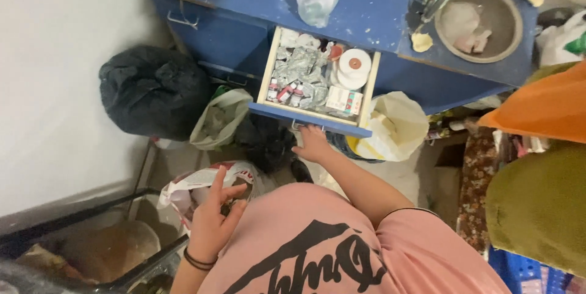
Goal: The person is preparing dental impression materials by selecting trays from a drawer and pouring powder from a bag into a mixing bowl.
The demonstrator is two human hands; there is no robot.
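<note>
Blue drawer (308, 118): right hand (312, 145) outstretched, gripping its handle.

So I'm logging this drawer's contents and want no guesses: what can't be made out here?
- Head view: the packets in the open drawer are too small to identify.
- Right hand at the drawer handle: the drawer front hides the fingertips, so the grip is unclear.
- Left hand is raised, fingers spread; whether it touches the white bag behind it is unclear.
- Metal bowl: contents are blurred.
</note>
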